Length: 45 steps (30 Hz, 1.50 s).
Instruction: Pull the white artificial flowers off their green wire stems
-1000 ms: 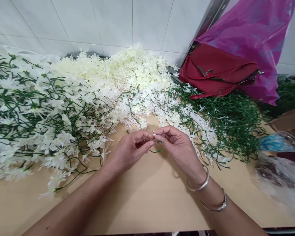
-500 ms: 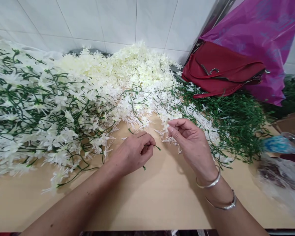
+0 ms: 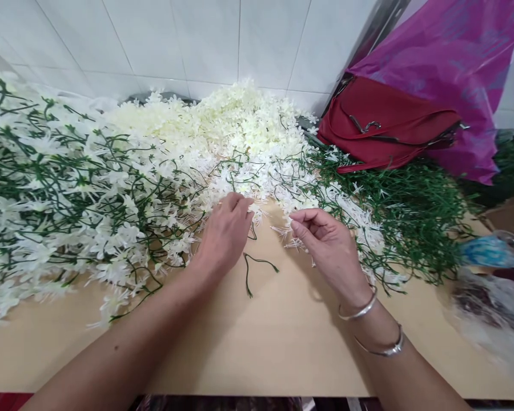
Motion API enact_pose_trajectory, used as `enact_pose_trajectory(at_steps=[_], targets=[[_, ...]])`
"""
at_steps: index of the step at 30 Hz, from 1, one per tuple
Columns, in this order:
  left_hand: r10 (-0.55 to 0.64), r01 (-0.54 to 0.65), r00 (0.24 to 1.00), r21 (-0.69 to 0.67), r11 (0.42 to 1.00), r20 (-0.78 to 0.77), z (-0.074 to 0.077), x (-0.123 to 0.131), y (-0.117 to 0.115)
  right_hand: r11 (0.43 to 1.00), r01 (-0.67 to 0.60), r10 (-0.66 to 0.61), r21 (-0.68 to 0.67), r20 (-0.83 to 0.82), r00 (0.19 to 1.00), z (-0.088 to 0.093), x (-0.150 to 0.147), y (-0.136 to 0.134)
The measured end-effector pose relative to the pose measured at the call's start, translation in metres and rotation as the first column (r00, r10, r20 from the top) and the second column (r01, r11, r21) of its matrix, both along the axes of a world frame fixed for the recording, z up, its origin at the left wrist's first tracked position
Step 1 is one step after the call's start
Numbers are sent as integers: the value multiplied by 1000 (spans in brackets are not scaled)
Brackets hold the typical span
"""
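My left hand (image 3: 227, 231) reaches over the near edge of the white flower pieces (image 3: 259, 181), back of the hand up. Its fingers stretch forward and down among the petals, the tips partly hidden; nothing is visibly held. A forked green plastic stem (image 3: 260, 261) lies on the table (image 3: 257, 337), just right of this wrist. Across from it, my right hand (image 3: 325, 240) is closed in a pinch, thumb against forefinger. Whatever small thing sits between those fingertips is too small to make out. White stamen pieces (image 3: 293, 242) lie just beneath the pinch.
White artificial flowers on green stems (image 3: 89, 200) heap up at the left. Cream blossoms (image 3: 235, 117) pile against the tiled wall (image 3: 205, 40). Green stems (image 3: 420, 211), a red bag (image 3: 394, 117), a purple plastic bag (image 3: 458, 63) and a clear bag (image 3: 492, 314) occupy the right.
My left hand has let go of the green stem and moved forward to the white flowers. The stem now lies on the table. My right hand keeps its pinch almost in place.
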<state>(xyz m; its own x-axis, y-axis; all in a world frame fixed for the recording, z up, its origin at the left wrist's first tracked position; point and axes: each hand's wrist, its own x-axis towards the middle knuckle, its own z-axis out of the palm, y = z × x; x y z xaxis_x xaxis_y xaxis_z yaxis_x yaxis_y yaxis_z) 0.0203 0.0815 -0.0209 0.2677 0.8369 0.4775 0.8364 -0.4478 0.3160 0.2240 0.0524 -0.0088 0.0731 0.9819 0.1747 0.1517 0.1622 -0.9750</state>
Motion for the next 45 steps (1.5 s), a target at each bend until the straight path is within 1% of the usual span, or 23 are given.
enact_pose_trajectory(at_steps=[2, 4, 5, 7, 9, 11, 12, 14, 15, 17, 18, 20, 23, 25, 27, 29, 31, 33, 35, 37, 39, 41, 45], targets=[[2, -5, 993, -20, 1000, -116, 1, 3, 10, 1000, -5, 5, 0, -7, 1000, -1, 0, 1], [-7, 3, 983, -24, 1000, -183, 1, 4, 17, 1000, -16, 16, 0, -11, 1000, -2, 0, 1], [-8, 4, 982, -21, 1000, -190, 0, 4, 19, 1000, -24, 24, 2, -13, 1000, -2, -1, 2], [-6, 6, 989, -6, 1000, -147, -1, 2, 20, 999, -39, 39, 10, -14, 999, -3, -2, 1], [-21, 21, 1000, 18, 1000, -22, -1, -1, 19, 999, -46, 47, 15, -9, 999, -4, -3, 1], [-49, 44, 983, 31, 999, 179, 1, -3, 16, 999, -44, 44, 23, 0, 999, -5, -5, -1], [-58, 56, 953, 14, 998, 296, 2, -3, 14, 999, -39, 39, 33, 7, 999, -5, -6, -2], [-40, 101, 848, -86, 991, 529, 7, -2, 10, 998, -28, 26, 62, 37, 999, -4, -7, -4], [-19, 151, 782, -160, 975, 623, 9, 0, 8, 996, -22, 17, 82, 57, 998, -2, -7, -5], [20, 290, 666, -283, 914, 745, 13, 4, 4, 992, -11, -1, 128, 94, 996, 2, -8, -8], [28, 356, 628, -319, 879, 777, 14, 6, 2, 988, -5, -12, 152, 105, 994, 4, -8, -9], [15, 450, 603, -356, 819, 797, 16, 9, 0, 983, 11, -30, 181, 101, 994, 6, -8, -10], [-26, 518, 625, -389, 762, 780, 16, 12, -4, 989, 21, -28, 149, 50, 998, 6, -10, -11], [-51, 525, 647, -396, 754, 761, 14, 14, -5, 993, 18, -21, 115, 26, 999, 3, -11, -10], [-64, 504, 662, -380, 775, 747, 11, 15, -6, 994, 23, -26, 103, 26, 999, 1, -13, -10], [-73, 490, 660, -354, 797, 748, 8, 15, -6, 994, 29, -32, 104, 31, 999, -1, -15, -10], [-85, 495, 650, -336, 801, 755, 5, 15, -6, 994, 38, -42, 107, 37, 998, -3, -16, -11], [-103, 491, 661, -325, 808, 743, 5, 15, -6, 993, 45, -49, 109, 32, 998, -4, -17, -12], [-141, 458, 711, -303, 836, 689, 8, 14, -8, 994, 45, -47, 103, 20, 999, -5, -18, -12], [-209, 431, 775, -256, 865, 597, 12, 13, -10, 995, 40, -41, 92, 13, 999, -5, -17, -12], [-279, 436, 809, -210, 875, 518, 16, 12, -12, 996, 45, -46, 79, 9, 999, -3, -15, -12], [-314, 455, 808, -189, 870, 498, 19, 14, -14, 997, 39, -40, 62, 13, 999, -1, -14, -11], [-284, 447, 795, -199, 872, 537, 16, 18, -17, 998, 3, -7, 61, 55, 998, 2, -10, -9]])
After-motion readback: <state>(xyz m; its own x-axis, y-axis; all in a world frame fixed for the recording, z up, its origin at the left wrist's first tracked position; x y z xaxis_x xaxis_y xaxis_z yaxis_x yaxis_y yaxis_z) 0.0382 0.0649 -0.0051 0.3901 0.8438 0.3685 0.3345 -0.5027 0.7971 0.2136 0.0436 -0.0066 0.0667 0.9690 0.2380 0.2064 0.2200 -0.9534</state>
